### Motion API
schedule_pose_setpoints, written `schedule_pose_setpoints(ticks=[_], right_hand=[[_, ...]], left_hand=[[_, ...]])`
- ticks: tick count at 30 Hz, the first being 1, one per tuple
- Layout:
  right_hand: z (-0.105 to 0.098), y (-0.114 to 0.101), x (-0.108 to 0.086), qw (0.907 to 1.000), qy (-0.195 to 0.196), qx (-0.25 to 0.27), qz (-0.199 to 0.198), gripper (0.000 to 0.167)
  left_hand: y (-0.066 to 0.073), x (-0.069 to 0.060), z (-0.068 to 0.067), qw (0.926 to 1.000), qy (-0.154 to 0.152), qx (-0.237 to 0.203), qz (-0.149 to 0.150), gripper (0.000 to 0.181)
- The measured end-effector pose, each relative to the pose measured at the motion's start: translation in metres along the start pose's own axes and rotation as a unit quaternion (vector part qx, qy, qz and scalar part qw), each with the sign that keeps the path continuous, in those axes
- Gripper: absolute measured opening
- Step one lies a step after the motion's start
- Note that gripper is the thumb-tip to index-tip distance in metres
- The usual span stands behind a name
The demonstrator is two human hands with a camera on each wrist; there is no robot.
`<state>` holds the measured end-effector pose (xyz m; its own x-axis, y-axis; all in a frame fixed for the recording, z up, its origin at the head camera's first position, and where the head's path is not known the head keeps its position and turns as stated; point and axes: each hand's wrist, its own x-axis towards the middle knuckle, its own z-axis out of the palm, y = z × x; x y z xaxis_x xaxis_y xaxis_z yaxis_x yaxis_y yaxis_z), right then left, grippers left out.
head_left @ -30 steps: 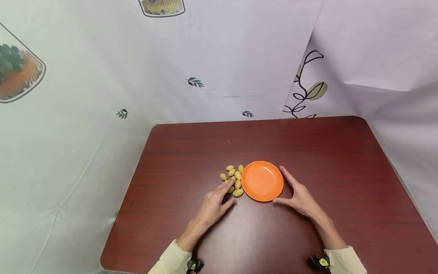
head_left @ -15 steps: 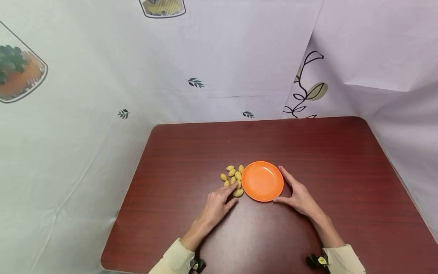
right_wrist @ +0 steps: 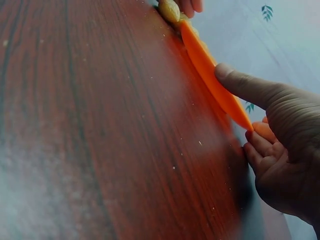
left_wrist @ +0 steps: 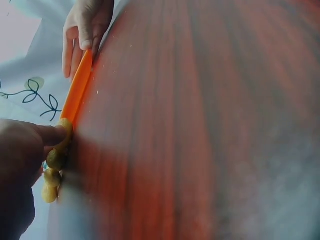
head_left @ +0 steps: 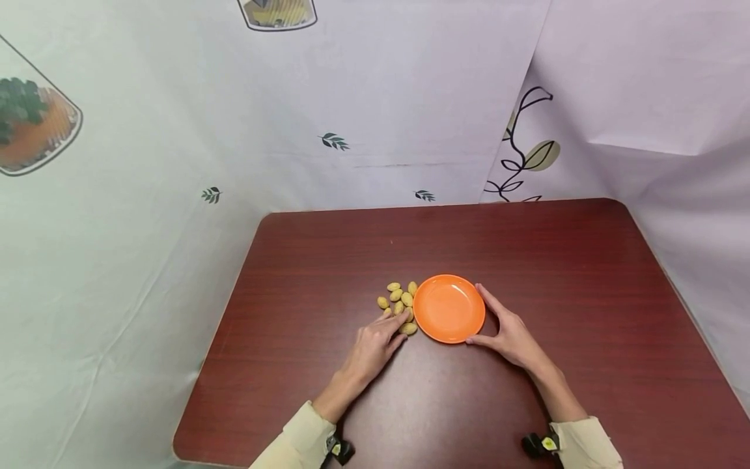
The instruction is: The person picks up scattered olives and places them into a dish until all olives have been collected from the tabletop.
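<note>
One potted-plant print (head_left: pixel 35 124) marks the pale sheet (head_left: pixel 117 260) at the far left. Next comes the reddish-brown table (head_left: pixel 281 286). From its near edge reaches a cream sleeve (head_left: pixel 295 433) with a black device (head_left: pixel 341 449) at the wrist. Ahead of it, the left hand (head_left: pixel 369 345) is low over the table, forefinger on the tan nuts (head_left: pixel 407 299) and thumb beside the nearest one; whether the two pinch a nut, I cannot tell. The nuts lie in a loose cluster, several close against the left rim of the orange plate (head_left: pixel 448 309), which sits right side up on the table. At the plate's right side, the right hand (head_left: pixel 515 339) is spread wide, thumb at the near rim and fingers at the right rim, holding it between them. Behind this hand come another cream sleeve (head_left: pixel 588 443) and black device (head_left: pixel 536 445).
</note>
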<state>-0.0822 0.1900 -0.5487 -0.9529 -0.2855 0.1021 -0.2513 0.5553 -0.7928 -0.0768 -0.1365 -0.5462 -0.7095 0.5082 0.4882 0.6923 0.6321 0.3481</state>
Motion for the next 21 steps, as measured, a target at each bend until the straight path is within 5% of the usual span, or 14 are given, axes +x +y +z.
schedule_pose_setpoints(ticks=[9, 21], right_hand=[[0.0014, 0.0013, -0.0011, 1.0, 0.0, 0.0, 0.0, 0.115], [0.001, 0.0011, -0.0006, 1.0, 0.002, 0.001, -0.004, 0.115]], left_hand=[[-0.0005, 0.0018, 0.0004, 0.9998, -0.009, 0.001, 0.02, 0.034], [0.0005, 0.0043, 0.0003, 0.9991, -0.023, 0.008, 0.034, 0.037]])
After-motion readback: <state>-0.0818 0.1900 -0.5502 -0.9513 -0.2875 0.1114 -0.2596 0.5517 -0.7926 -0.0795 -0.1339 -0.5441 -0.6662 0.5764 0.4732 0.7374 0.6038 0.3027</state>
